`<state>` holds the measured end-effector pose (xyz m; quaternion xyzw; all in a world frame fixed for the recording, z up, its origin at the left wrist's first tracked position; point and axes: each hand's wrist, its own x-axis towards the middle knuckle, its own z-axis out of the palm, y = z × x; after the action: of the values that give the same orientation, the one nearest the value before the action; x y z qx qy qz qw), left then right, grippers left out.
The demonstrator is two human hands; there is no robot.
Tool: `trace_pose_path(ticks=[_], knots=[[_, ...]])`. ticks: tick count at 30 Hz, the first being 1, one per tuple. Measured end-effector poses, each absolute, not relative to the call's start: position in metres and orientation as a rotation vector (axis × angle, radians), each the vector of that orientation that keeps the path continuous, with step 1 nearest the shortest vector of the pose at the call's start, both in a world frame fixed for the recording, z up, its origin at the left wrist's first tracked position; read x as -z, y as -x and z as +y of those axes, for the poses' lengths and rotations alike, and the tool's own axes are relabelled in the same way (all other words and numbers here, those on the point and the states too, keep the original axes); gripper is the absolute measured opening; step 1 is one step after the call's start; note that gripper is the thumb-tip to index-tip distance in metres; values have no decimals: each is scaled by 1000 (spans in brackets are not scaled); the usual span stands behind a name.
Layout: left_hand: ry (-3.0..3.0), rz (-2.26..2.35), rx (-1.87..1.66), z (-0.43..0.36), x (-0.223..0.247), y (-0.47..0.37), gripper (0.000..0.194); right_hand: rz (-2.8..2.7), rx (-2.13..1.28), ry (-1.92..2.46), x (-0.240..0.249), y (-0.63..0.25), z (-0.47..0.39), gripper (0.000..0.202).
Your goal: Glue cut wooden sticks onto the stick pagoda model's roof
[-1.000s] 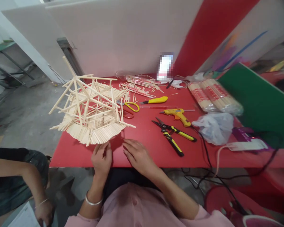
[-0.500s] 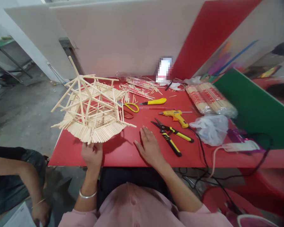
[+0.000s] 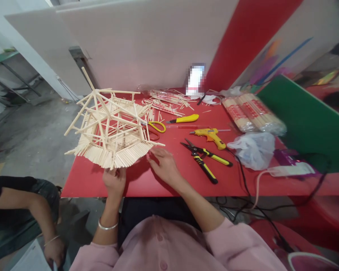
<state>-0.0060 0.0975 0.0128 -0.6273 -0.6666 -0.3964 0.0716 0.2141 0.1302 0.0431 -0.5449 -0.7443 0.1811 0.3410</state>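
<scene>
A pavilion-like model of pale wooden sticks (image 3: 109,116), with a fringed lower roof and an open frame on top, is held above the table's left part. My left hand (image 3: 115,180) grips it from below at the near edge; the fingertips are partly hidden under the fringe. Just right of the model, my right hand (image 3: 164,165) is open, thumb apart from the fingers, with nothing visible in it. Whether its fingertips touch the model's edge, I cannot tell. Scissors with yellow and red handles (image 3: 158,127) lie behind the model's right side.
On the red table (image 3: 141,186) are a yellow utility knife (image 3: 186,118), a yellow glue gun (image 3: 211,136), black-and-yellow cutters (image 3: 205,160), loose sticks (image 3: 169,103), packed sticks (image 3: 252,111) and a plastic bag (image 3: 254,148). A bright phone (image 3: 195,81) stands behind. Another person's arm (image 3: 39,214) is at left.
My right hand has moved left from the table toward the model's right edge. The model and my left hand have shifted slightly right in view, with the camera moving a little too.
</scene>
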Motion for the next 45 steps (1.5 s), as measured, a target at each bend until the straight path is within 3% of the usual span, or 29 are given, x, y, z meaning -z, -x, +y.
trace_pose_path(ticks=[8, 15, 22, 26, 28, 33, 39, 42, 45], knots=[[1950, -1799, 1253, 98, -2, 6, 25, -1765, -586, 1498, -46, -195, 157, 21], [1877, -1880, 1267, 97, -5, 4, 35, -1625, -756, 1392, -25, -188, 165, 15], [1868, -1821, 1325, 97, -2, 6, 28, -1457, -939, 1277, -22, -186, 170, 9], [1812, -1767, 1514, 94, -4, 6, 13, -1342, -994, 1239, -30, -182, 173, 19], [1827, -1739, 1621, 91, -8, 3, 21, -1292, -998, 1231, -35, -179, 175, 24], [1768, -1896, 1881, 85, -23, -9, 48, -1216, -990, 1218, -44, -173, 178, 27], [1346, -2076, 2163, 90, -19, -5, 14, -1161, -979, 1211, -46, -168, 181, 30], [1270, -2233, 2244, 94, -9, 3, 14, -1146, -970, 1216, -47, -168, 181, 30], [1335, -2377, 2175, 96, -6, 4, 27, -1134, -960, 1218, -46, -168, 182, 31]])
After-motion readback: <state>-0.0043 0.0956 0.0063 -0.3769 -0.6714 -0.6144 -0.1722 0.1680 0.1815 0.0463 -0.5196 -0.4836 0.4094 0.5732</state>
